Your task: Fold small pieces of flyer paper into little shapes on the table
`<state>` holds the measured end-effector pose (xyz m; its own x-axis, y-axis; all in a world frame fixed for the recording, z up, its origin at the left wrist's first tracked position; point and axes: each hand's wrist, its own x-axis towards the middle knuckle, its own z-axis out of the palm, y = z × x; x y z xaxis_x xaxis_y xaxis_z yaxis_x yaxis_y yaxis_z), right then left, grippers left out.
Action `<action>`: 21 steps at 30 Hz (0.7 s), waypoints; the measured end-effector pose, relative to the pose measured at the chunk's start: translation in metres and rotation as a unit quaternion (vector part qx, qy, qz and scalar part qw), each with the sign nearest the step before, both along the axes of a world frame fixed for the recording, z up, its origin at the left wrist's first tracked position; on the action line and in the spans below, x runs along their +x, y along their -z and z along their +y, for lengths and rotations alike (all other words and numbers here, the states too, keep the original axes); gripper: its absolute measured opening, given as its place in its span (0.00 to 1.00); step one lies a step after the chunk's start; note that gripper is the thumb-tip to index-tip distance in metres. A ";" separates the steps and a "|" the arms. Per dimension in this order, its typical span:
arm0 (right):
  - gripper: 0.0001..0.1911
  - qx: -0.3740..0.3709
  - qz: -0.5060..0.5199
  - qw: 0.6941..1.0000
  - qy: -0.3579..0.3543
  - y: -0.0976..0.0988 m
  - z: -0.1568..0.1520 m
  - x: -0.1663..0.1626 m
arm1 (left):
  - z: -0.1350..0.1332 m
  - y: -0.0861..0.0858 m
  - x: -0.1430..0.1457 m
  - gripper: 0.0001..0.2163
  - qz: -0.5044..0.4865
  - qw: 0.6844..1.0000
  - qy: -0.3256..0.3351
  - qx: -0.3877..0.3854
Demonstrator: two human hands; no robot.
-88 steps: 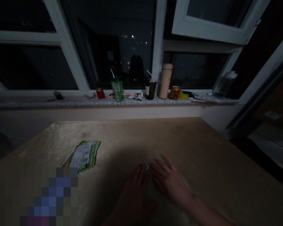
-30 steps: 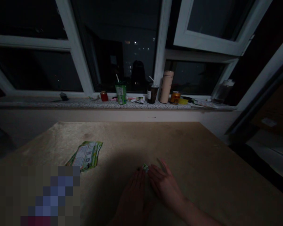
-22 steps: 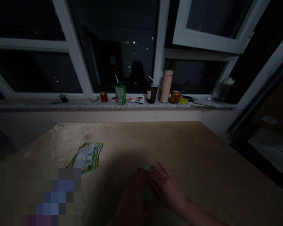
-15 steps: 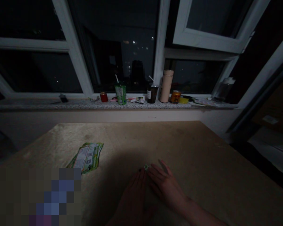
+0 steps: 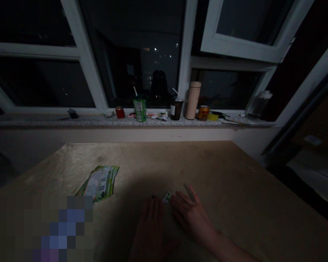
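Note:
My left hand (image 5: 151,225) lies flat on the tabletop in shadow, its fingers stretched forward. A tiny dark speck (image 5: 153,197) is at its fingertips. To its right, my right hand (image 5: 190,214) rests with the fingers extended and one raised a little apart. Its fingertips touch or partly cover a small green-and-white scrap (image 5: 167,197), possibly torn packaging. Some green printed packets (image 5: 105,182) lie overlapping on the left of the table, their lower left part hidden by a blurred-out patch.
The brown table (image 5: 164,156) reaches to the wall under the window. On the speckled sill (image 5: 95,122) stand a red can (image 5: 120,112), a green cup with a straw (image 5: 140,109), a dark drink cup (image 5: 176,110), a pink flask (image 5: 193,100) and an orange can (image 5: 203,112).
My left hand has slid left and slightly back, away from the scrap, and more of the scrap now shows. The right hand has barely moved.

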<state>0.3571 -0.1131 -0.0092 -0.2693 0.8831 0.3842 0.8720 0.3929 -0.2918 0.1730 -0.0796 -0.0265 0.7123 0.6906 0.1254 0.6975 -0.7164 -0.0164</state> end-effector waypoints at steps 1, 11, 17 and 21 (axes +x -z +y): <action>0.17 -0.003 -0.002 1.000 -0.001 0.000 0.000 0.000 | 0.000 -0.001 0.000 0.43 0.003 1.000 0.004 0.003; 0.18 -0.026 0.018 0.999 0.003 -0.004 -0.001 -0.001 | 0.005 -0.019 0.005 0.45 0.046 0.997 0.025 -0.055; 0.19 -0.024 -0.003 1.000 -0.005 -0.002 0.000 0.002 | 0.008 -0.028 0.008 0.39 0.011 0.998 0.019 -0.054; 0.21 -0.016 0.002 1.000 0.003 0.001 0.001 0.003 | 0.019 -0.031 0.008 0.21 -0.062 0.998 0.015 -0.028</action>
